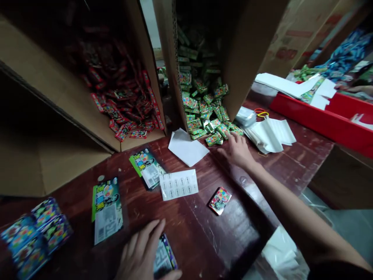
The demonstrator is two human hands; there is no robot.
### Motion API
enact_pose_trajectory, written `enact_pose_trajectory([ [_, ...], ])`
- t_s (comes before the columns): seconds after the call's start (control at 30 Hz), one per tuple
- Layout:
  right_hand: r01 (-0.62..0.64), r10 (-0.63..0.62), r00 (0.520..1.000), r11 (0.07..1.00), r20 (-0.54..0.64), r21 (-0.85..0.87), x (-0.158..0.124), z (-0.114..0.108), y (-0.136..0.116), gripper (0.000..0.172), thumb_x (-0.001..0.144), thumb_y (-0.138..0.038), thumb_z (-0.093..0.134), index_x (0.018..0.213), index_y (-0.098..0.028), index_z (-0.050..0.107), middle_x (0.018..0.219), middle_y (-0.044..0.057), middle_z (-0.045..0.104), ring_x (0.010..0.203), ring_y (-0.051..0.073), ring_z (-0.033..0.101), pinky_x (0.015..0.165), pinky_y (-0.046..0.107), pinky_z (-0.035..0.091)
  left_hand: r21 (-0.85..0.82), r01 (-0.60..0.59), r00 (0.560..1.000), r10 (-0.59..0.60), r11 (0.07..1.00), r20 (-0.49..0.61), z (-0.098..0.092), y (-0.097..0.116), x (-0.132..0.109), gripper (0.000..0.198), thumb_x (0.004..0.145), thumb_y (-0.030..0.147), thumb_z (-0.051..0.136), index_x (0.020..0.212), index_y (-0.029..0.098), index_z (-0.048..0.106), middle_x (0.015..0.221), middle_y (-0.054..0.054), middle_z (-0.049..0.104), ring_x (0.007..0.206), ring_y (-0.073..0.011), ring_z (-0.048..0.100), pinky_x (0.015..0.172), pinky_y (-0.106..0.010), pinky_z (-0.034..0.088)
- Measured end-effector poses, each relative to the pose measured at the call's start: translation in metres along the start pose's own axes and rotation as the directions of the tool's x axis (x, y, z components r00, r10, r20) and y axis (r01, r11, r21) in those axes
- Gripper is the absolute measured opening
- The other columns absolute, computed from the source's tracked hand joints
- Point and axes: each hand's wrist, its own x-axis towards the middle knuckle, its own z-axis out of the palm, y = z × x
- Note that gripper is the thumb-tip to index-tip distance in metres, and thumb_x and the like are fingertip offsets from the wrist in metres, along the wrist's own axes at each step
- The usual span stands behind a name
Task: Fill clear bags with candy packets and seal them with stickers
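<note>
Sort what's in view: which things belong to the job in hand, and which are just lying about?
Likely in the job:
green packets at the right hand
pack under the left hand
red packet between the hands
printed cards, probably

Apparently just lying about:
white paper
sheet with round printed marks
red bin at right

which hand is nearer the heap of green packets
Right: the right hand is at the front edge of the green packets; the left hand is well away, at a purple-edged pack.
</note>
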Motion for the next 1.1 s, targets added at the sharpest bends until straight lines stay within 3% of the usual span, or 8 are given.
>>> enact_pose_trajectory([
  [0.2, -0.116, 0.125, 0.985, 0.99, 0.116, -0.078, 0.067, 0.008, 0.045, 0.066, 0.083, -0.036, 0.066, 0.138, -0.005, 0.049, 0.128, 0.026, 0.057, 0.121, 0.044, 0.049, 0.102, 0.06, 0.038, -0.118, -0.205, 0.975, 0.213, 0.972, 0.062, 0.011, 0.122, 0.128, 0.081, 0.079, 0.056, 0.073, 0.144, 0.018, 0.045, 0.129, -0.014, 0.058, 0.114, -0.0337, 0.053, 0.098, -0.05, 0.047],
  [0.37, -0.003, 0.001, 0.955, 1.0, 0.298, 0.007, 0.023, -0.026, 0.048, 0.043, 0.091, -0.035, 0.051, 0.124, -0.009, 0.061, 0.119, 0.019, 0.063, 0.115, 0.033, 0.055, 0.103, 0.044, 0.042, -0.1, -0.453, 0.868, 0.464, 0.886, 0.177, 0.018, 0.133, 0.143, 0.039, 0.089, 0.018, 0.059, 0.128, 0.022, 0.058, 0.114, -0.009, 0.065, 0.104, -0.0282, 0.054, 0.09, -0.045, 0.049],
  [0.5, 0.076, -0.209, 0.76, 0.969, 0.615, 0.236, -0.037, -0.06, 0.048, 0.035, 0.096, -0.044, 0.047, 0.092, -0.019, 0.071, 0.083, 0.003, 0.07, 0.081, 0.021, 0.065, 0.076, 0.031, 0.052, -0.249, -0.644, 0.688, 0.69, 0.724, 0.226, 0.006, 0.106, 0.12, 0.032, 0.095, 0.012, 0.05, 0.12, 0.029, 0.062, 0.14, -0.001, 0.056, 0.126, -0.0244, 0.047, 0.104, -0.041, 0.043],
  [0.6, 0.031, -0.38, 0.553, 0.898, 0.742, 0.438, -0.076, -0.058, 0.036, 0.037, 0.098, -0.049, 0.049, 0.104, -0.021, 0.072, 0.088, 0.001, 0.073, 0.075, 0.018, 0.067, 0.07, 0.029, 0.054, -0.279, -0.545, 0.774, 0.603, 0.79, 0.195, 0.0, 0.097, 0.112, 0.047, 0.092, 0.015, 0.055, 0.137, 0.028, 0.051, 0.159, -0.003, 0.035, 0.139, -0.0251, 0.037, 0.114, -0.043, 0.035],
  [0.63, 0.024, -0.401, 0.56, 0.882, 0.725, 0.47, -0.088, -0.054, 0.031, 0.04, 0.096, -0.052, 0.052, 0.116, -0.021, 0.069, 0.099, 0.004, 0.074, 0.083, 0.02, 0.069, 0.075, 0.032, 0.056, -0.28, -0.491, 0.816, 0.548, 0.825, 0.183, 0.001, 0.096, 0.111, 0.057, 0.089, 0.023, 0.061, 0.143, 0.026, 0.044, 0.161, -0.006, 0.031, 0.141, -0.0271, 0.035, 0.116, -0.045, 0.033],
  [0.77, 0.144, -0.34, 0.811, 0.904, 0.475, 0.402, -0.136, -0.035, 0.017, 0.099, 0.079, -0.066, 0.071, 0.154, -0.016, 0.032, 0.144, 0.021, 0.051, 0.128, 0.034, 0.053, 0.105, 0.052, 0.047, -0.233, -0.35, 0.904, 0.392, 0.907, 0.172, 0.016, 0.099, 0.106, 0.105, 0.069, 0.051, 0.08, 0.153, 0.02, 0.026, 0.151, -0.014, 0.043, 0.135, -0.035, 0.039, 0.112, -0.053, 0.034],
  [0.87, 0.246, -0.409, 0.82, 0.883, 0.401, 0.398, -0.17, -0.028, 0.009, 0.121, 0.069, -0.071, 0.076, 0.159, -0.016, 0.016, 0.155, 0.023, 0.037, 0.142, 0.039, 0.037, 0.116, 0.063, 0.031, -0.195, -0.322, 0.921, 0.355, 0.926, 0.164, 0.028, 0.102, 0.1, 0.099, 0.075, 0.043, 0.076, 0.155, 0.018, 0.022, 0.144, -0.014, 0.05, 0.128, -0.033, 0.046, 0.108, -0.05, 0.035],
  [1.1, 0.231, -0.432, 0.862, 0.801, 0.265, 0.552, -0.21, -0.008, -0.022, 0.098, 0.09, -0.04, 0.065, 0.16, -0.019, 0.0, 0.159, 0.02, 0.031, 0.145, 0.033, 0.035, 0.12, 0.063, 0.022, -0.237, -0.33, 0.917, 0.37, 0.914, 0.149, 0.034, 0.112, 0.09, 0.094, 0.078, 0.04, 0.072, 0.154, 0.019, 0.023, 0.141, -0.014, 0.052, 0.128, -0.0324, 0.046, 0.106, -0.048, 0.035],
])
